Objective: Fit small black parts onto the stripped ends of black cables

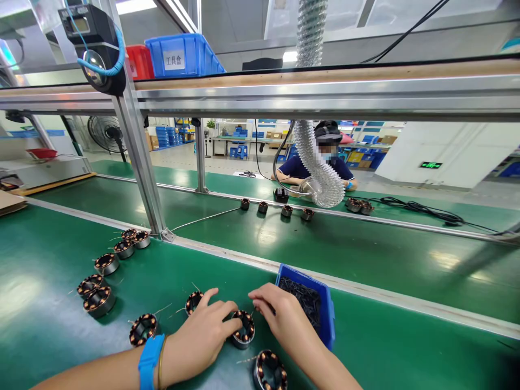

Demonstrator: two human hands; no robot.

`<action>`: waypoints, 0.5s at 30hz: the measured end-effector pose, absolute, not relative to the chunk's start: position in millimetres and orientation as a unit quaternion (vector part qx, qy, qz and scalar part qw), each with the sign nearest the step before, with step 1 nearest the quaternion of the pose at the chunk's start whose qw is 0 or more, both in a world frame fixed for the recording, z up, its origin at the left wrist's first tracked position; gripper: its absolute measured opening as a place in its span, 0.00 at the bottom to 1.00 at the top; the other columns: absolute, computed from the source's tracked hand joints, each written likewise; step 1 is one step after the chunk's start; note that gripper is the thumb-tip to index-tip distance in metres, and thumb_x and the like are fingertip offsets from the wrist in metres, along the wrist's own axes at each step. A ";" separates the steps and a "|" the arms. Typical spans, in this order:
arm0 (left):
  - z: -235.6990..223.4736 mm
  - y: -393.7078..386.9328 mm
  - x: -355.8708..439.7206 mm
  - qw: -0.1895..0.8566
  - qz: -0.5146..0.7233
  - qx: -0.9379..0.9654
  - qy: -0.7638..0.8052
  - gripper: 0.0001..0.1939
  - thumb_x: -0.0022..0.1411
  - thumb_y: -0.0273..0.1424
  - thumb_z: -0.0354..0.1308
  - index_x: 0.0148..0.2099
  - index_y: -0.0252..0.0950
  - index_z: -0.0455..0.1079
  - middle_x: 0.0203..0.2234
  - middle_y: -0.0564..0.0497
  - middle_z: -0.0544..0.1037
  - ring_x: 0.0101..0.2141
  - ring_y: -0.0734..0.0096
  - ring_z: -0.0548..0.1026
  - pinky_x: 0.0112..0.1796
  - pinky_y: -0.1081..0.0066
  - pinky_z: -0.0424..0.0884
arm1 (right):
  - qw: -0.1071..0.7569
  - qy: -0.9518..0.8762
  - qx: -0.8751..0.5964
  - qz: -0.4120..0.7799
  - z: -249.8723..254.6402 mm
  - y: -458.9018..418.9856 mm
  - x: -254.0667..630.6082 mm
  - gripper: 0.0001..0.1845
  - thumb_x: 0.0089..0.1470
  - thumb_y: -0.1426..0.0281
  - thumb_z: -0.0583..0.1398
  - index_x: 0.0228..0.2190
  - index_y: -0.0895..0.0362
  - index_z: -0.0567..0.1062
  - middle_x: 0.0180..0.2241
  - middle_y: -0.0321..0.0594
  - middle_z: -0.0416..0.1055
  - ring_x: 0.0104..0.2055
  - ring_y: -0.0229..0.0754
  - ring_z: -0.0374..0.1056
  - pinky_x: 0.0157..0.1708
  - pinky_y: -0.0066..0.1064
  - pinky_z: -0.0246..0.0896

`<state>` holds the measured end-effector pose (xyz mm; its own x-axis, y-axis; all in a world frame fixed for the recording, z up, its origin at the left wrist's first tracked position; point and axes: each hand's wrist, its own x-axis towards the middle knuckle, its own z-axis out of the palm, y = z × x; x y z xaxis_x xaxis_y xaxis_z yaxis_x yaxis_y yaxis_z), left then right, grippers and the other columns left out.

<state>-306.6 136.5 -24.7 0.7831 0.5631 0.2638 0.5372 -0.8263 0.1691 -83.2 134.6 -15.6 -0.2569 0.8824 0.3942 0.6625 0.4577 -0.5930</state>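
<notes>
My left hand (pixel 199 336) curls over a round copper-wound stator (pixel 244 329) on the green bench mat, fingers closed on its left rim. My right hand (pixel 280 317) rests right of that stator, fingertips pinched at its upper edge; what they pinch is too small to see. A blue bin (pixel 327 314) of small dark parts sits just behind my right hand. More stators lie close by: one behind my left hand (pixel 193 301), one left of my wrist (pixel 143 329), one near the bottom edge (pixel 270 371).
Several more stators (pixel 106 264) trail off to the left on the mat. A conveyor belt (pixel 365 249) runs behind a metal rail and carries stators (pixel 286 210). A person (pixel 325 162) sits across it behind a flexible duct (pixel 320 173). Bins (pixel 182 54) stand on the overhead shelf.
</notes>
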 end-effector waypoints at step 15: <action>-26.7 137.2 -307.0 0.044 0.147 0.946 0.286 0.17 0.66 0.19 0.48 0.52 0.41 0.68 0.46 0.49 0.74 0.47 0.65 0.75 0.61 0.50 0.56 | 0.325 -0.789 -0.501 0.141 -20.5 131.2 -85.9 0.15 0.59 0.79 0.54 0.37 0.57 0.80 0.35 0.43 0.78 0.36 0.45 0.77 0.37 0.33 0.72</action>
<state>-307.0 137.2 -26.7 0.7938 0.5533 0.2524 0.5272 -0.8330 0.1679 -85.9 131.2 -20.5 -0.2864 0.8829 0.3721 0.6990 0.4582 -0.5490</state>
